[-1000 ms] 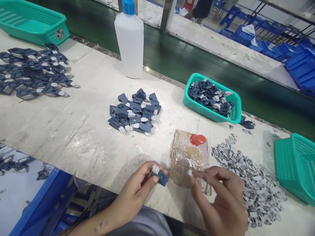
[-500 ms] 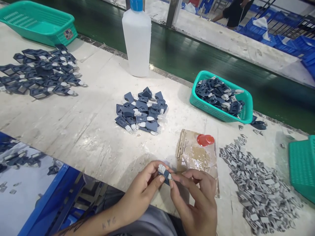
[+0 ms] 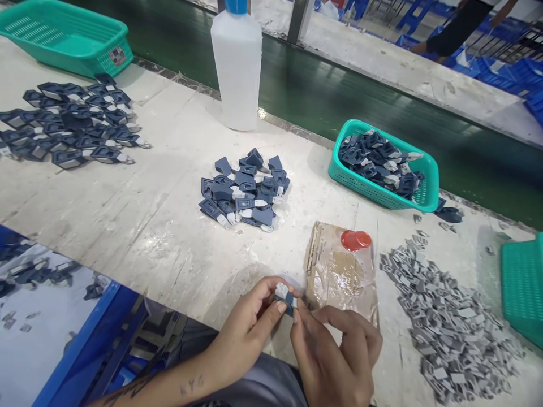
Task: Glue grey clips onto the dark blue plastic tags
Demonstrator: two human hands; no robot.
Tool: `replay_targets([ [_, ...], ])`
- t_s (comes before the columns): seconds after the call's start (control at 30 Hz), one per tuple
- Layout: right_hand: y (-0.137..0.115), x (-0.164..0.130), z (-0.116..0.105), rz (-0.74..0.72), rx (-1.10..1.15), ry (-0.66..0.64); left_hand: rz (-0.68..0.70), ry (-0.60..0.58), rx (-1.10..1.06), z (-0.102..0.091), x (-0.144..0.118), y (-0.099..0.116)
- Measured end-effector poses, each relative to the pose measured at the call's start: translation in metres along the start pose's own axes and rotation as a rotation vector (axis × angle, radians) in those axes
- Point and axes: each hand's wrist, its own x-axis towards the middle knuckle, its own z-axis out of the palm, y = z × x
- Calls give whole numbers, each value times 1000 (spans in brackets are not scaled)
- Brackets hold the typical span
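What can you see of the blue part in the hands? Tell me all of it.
The blue part is small, dark and blocky, apparently hard plastic, with a pale grey end piece at its upper left. The left hand grips it between thumb and fingers, near the cardboard. The right hand holds a white chip against its right side. Fingers hide much of it; whether the chip is fixed cannot be told.

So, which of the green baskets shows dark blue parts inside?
The middle basket, beyond the cardboard: dark blue parts are heaped in it. None show in the left basket; I cannot see into the right basket.
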Motion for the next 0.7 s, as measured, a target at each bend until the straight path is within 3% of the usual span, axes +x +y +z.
replay_targets([
  [0.17, -7, 2, 0, -82, -86, 30, 31, 0, 58, 0, -1, -1],
  [0.37, -1, -13, -7, -144, 23, -206, 4, 59, -69, -1, -1, 0],
  [0.43, 2, -17, -8, -119, 66, -223, 11, 54, -82, -2, -1, -1],
  [0.57, 7, -18, -13, 68, 240, -67, -38, 19, -293, -3, -1, -4],
  [0.63, 6, -16, -18, 317, 366, 25, -53, -21, -421, -2, -3, -5],
  [0.7, 2, -13, -22, 659, 524, -71, -27, -79, -485, -3, -5, -4],
])
